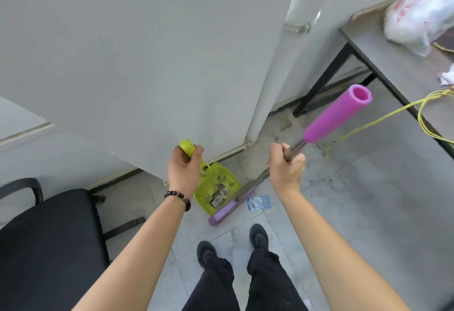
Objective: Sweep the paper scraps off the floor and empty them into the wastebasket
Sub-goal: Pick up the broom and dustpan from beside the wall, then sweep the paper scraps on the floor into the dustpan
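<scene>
Dustpan (215, 190) handle in left hand (183, 168), broom (290, 153) in right hand (286, 165).

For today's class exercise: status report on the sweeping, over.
Left hand grips dustpan, right hand grips broom. Scraps in dustpan; blue scrap beside broom head. Wastebasket not in view.

Soft, even, fairly bright indoor light fills the frame, and the shadows on the floor (368, 200) are faint and diffuse. The wide-angle lens bows and tilts straight lines, most towards the edges, so the pipe (277, 65) leans, the table (405, 70) at right splays outward, and the pink grip of the broom (336, 114) looms large. The whole picture is slightly soft, and the plastic bag (417, 16) at upper right is smeared and nearly washed out.
</scene>
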A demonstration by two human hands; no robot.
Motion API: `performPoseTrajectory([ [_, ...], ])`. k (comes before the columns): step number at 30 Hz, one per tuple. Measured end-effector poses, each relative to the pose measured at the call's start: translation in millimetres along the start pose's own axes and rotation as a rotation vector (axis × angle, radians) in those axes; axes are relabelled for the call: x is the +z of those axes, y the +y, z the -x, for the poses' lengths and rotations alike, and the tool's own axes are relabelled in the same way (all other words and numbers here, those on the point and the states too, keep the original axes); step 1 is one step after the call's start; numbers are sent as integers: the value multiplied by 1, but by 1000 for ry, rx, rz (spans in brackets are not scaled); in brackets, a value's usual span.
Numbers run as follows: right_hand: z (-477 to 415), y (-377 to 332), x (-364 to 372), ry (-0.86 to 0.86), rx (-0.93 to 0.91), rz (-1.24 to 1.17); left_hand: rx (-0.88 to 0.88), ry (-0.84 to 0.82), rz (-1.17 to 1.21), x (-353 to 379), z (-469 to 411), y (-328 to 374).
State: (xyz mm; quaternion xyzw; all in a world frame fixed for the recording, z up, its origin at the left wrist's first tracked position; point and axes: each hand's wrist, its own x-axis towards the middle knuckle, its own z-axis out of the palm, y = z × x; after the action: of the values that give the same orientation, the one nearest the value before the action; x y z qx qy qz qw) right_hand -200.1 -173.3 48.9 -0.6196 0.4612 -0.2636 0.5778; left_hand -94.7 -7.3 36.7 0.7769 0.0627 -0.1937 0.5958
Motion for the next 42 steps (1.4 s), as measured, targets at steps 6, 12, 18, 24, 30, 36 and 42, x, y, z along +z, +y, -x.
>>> performPoseTrajectory([
  [6, 48, -31, -93, 69, -76, -10, 14, -10, -11, 8, 61, 16],
  [12, 61, -15, -175, 63, -50, 30, 37, 72, -4, 8, 132, 10],
  [18, 72, 29, -268, 70, 59, 69, 32, 176, 24, 22, 194, -31],
  [24, 82, 101, -362, -21, 296, 257, -3, 289, 109, 51, 288, -55],
  [30, 106, 95, -404, -256, 608, 332, -24, 322, 165, 60, 341, -70],
  [36, 148, 110, -417, -112, 936, -907, -67, 325, 141, 51, 340, -75],
  [42, 172, 104, -388, 160, 935, -1089, -181, 256, 200, 11, 329, -89],
])
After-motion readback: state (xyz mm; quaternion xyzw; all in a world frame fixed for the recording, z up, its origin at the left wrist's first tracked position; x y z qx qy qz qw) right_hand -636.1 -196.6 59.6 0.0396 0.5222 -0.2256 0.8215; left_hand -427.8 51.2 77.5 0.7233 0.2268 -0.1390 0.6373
